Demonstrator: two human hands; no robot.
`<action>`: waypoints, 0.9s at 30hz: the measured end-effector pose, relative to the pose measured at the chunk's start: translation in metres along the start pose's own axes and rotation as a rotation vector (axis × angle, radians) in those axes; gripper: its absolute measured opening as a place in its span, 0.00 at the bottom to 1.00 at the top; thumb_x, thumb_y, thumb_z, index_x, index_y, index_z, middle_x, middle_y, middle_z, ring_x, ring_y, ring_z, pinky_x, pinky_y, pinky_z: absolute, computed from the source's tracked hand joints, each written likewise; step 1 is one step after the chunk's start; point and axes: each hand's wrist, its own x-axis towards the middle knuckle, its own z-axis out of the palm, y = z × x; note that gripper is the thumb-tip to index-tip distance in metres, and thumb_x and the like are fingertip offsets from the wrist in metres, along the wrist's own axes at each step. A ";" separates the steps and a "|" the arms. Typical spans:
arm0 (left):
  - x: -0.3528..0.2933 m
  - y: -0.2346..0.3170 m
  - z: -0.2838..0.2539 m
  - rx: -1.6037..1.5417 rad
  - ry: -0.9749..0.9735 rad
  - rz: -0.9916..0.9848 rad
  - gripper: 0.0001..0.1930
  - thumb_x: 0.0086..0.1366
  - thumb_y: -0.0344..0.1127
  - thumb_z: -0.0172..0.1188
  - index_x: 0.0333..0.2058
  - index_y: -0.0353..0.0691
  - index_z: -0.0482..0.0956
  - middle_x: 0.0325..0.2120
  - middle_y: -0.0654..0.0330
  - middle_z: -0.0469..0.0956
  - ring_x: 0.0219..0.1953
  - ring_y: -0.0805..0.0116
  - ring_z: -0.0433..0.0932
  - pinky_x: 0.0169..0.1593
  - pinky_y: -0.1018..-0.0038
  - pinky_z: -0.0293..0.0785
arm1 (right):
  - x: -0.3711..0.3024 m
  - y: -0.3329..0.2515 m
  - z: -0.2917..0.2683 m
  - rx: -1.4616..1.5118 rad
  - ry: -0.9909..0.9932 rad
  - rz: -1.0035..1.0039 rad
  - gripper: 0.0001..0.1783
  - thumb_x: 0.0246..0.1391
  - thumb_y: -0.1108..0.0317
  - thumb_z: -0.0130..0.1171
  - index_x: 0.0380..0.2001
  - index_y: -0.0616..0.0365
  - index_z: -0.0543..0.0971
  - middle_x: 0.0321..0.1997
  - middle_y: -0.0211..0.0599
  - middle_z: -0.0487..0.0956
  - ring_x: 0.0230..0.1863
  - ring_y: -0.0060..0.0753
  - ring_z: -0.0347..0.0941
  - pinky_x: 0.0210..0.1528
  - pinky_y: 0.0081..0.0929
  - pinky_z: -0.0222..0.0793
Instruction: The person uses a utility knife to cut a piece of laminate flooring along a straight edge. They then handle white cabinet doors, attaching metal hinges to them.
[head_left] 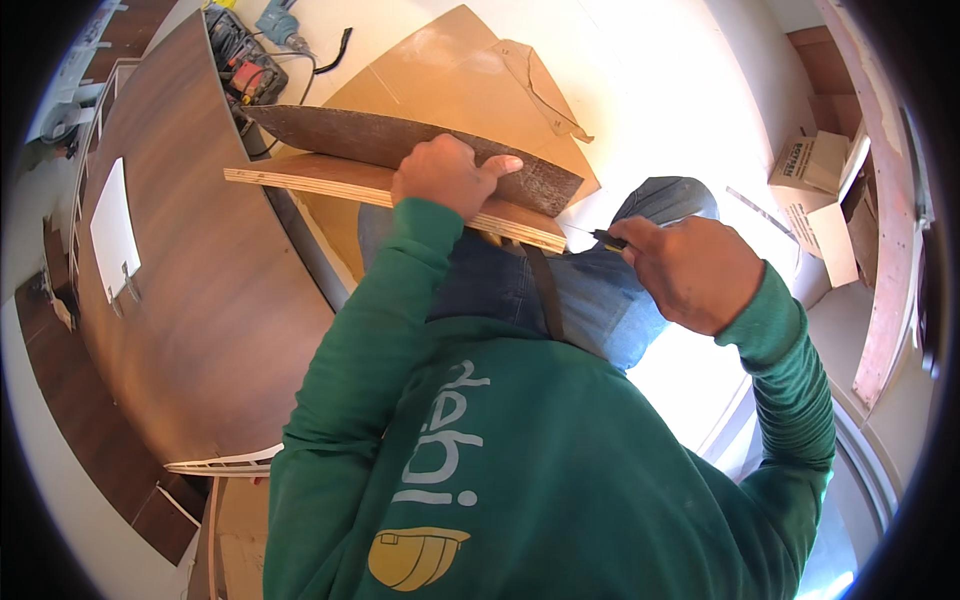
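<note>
A plywood board (310, 181) with a pale layered edge lies across my thighs. Rising along its far side is a thin dark brown sheet (330, 136) with a rough face. My left hand (440, 175) is closed over the board and the sheet, its thumb stretched along the sheet. In my right hand (695, 275) is a utility knife (608, 239), dark with a bit of yellow. Its thin blade points left, close to the board's right end; whether it touches is unclear. A narrow dark strip (544, 290) hangs below the board between my legs.
Brown cardboard (430, 70) lies on the pale floor ahead. A large wood-faced panel (200, 270) on the left carries a white sheet (115, 230). Beyond it are a teal power drill (280, 22) and an open tool case (240, 65). Cardboard boxes (815, 165) stand at right.
</note>
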 end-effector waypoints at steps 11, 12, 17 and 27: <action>0.010 -0.012 -0.009 -0.360 -0.196 -0.063 0.21 0.56 0.53 0.77 0.23 0.39 0.89 0.19 0.60 0.84 0.25 0.67 0.81 0.35 0.69 0.76 | 0.061 -0.005 0.054 0.427 0.133 -0.231 0.19 0.70 0.66 0.53 0.57 0.67 0.72 0.32 0.58 0.82 0.38 0.67 0.81 0.42 0.56 0.75; 0.013 -0.015 -0.010 -0.389 -0.210 -0.058 0.17 0.57 0.48 0.77 0.26 0.37 0.91 0.21 0.60 0.85 0.26 0.70 0.81 0.34 0.72 0.75 | 0.069 -0.004 0.062 0.430 0.183 -0.277 0.19 0.71 0.65 0.53 0.57 0.67 0.72 0.34 0.59 0.82 0.39 0.67 0.81 0.43 0.56 0.76; 0.025 -0.047 0.010 -0.666 -0.326 0.025 0.12 0.60 0.37 0.68 0.34 0.34 0.93 0.27 0.59 0.87 0.30 0.73 0.81 0.37 0.75 0.75 | 0.100 -0.015 0.063 0.303 0.111 -0.291 0.20 0.74 0.63 0.53 0.62 0.62 0.72 0.38 0.58 0.84 0.40 0.63 0.83 0.44 0.55 0.78; 0.024 -0.038 0.006 -0.645 -0.294 0.059 0.14 0.64 0.32 0.59 0.37 0.32 0.93 0.27 0.63 0.83 0.31 0.75 0.77 0.39 0.77 0.73 | 0.133 -0.043 0.044 -0.063 -0.100 -0.149 0.17 0.75 0.62 0.46 0.58 0.53 0.79 0.43 0.46 0.87 0.47 0.54 0.87 0.48 0.51 0.83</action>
